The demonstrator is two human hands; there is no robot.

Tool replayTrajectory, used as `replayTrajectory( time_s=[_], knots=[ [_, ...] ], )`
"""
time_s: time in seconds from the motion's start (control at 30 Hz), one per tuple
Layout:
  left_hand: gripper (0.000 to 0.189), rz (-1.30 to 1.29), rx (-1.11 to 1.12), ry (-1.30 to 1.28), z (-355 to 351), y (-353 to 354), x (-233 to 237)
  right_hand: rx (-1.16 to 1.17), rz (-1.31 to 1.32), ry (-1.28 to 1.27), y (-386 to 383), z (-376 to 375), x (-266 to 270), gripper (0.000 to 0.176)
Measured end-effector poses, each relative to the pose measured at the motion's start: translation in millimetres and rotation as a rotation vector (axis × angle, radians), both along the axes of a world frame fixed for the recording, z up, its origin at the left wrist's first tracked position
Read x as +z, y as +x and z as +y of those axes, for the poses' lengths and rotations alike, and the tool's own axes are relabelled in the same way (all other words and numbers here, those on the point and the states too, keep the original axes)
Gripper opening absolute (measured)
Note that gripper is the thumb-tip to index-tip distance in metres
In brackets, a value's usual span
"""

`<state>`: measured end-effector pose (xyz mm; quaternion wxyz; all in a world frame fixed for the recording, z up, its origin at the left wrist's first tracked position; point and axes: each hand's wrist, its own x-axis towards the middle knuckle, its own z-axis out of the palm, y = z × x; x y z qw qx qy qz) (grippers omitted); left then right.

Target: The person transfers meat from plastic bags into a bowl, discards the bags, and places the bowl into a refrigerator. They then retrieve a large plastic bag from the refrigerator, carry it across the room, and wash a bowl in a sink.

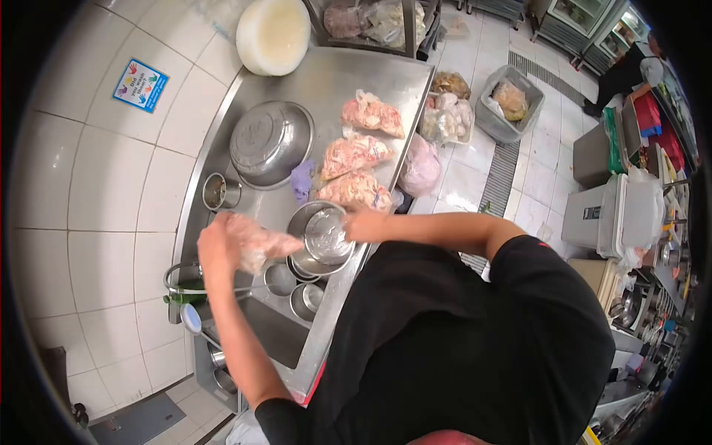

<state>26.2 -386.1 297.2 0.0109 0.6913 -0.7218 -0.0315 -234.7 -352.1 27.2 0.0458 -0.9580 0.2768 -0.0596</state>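
Observation:
My left hand (216, 245) grips a clear plastic bag of raw pale-pink meat (261, 243) and holds it above the steel counter (348, 81). My right hand (363, 222) rests on the rim of a small steel bowl (326, 236) that sits in a stack of similar bowls. The bag hangs just left of that bowl. Three more filled bags of meat (356, 156) lie in a row on the counter beyond the bowls.
A large steel bowl (268, 141) lies upside down at the back, next to a small steel cup (216, 191) and a white tub (273, 33). A sink (271, 330) with a tap (182, 285) is at the near left. Crates of bagged food (508, 100) stand on the floor.

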Motion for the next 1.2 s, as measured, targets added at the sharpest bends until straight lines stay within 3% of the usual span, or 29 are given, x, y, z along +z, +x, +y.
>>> replayTrajectory(
  time_s=[0.07, 0.13, 0.2, 0.23, 0.4, 0.43, 0.5, 0.57, 0.63, 0.8, 0.87, 0.9, 0.97, 1.03, 1.2],
  knots=[
    [0.04, -0.058, 0.021, -0.059, 2.5, 23.0, 14.2, 0.145, -0.168, 0.241, 41.5, 0.1, 1.4, 0.026],
    [0.04, -0.086, 0.015, -0.073, 7.2, 39.2, 31.2, -0.099, -0.504, 0.469, 92.9, 1.6, 7.2, 0.032],
    [0.041, -0.027, 0.104, -0.143, 12.6, 47.5, 47.0, -0.366, -0.894, 1.086, 122.4, -12.9, 17.6, 0.042],
    [0.041, -0.029, 0.1, -0.137, 14.3, 51.6, 52.0, -0.62, -1.09, 1.793, 132.1, -9.3, 35.5, 0.05],
    [0.043, 0.042, 0.155, -0.174, 22.9, 68.1, 59.1, -0.599, -1.342, 2.17, 126.9, -9.8, 63.9, 0.047],
    [0.044, 0.047, 0.147, -0.175, 24.9, 73.6, 56.5, -0.601, -1.333, 2.178, 121.8, -16.6, 49.8, 0.047],
    [0.043, 0.022, 0.156, -0.163, 30.2, 71.4, 50.5, -0.213, -0.824, 0.987, 94.3, -31.3, 20.8, 0.04],
    [0.042, -0.011, 0.157, -0.153, 33.7, 67.3, 42.0, -0.065, -0.631, 0.605, 62.8, -12.4, 16.3, 0.034],
    [0.037, -0.042, 0.09, -0.13, 37.4, 64.7, 27.1, 0.067, -0.367, 0.012, 37.2, -3.7, -2.0, 0.031],
    [0.033, 0.022, 0.027, -0.09, 36.7, 49.0, -2.4, 0.156, -0.093, 0.074, 11.1, 10.2, 29.8, 0.036],
    [0.031, 0.02, 0.039, -0.062, 28.5, 33.5, -9.5, -0.133, -0.468, 0.067, 15.7, 10.7, 61.2, 0.048],
    [0.029, 0.027, 0.056, -0.022, 24.7, 23.1, -12.9, -0.124, -0.473, 0.071, 23.4, 7.4, 78.9, 0.048],
    [0.029, 0.029, 0.027, -0.022, 16.4, 9.1, -33.6, -0.227, -0.967, 0.492, 52.9, -7.4, 109.3, 0.057],
    [0.029, 0.038, -0.025, -0.028, 10.1, -12.8, -43.1, -0.343, -0.957, 0.614, 76.1, -21.6, 122.3, 0.059],
    [0.033, -0.032, -0.146, 0.037, 8.2, -64.7, -40.0, -0.439, -0.993, 0.619, 80.5, -28.0, 116.8, 0.052]
  ],
)
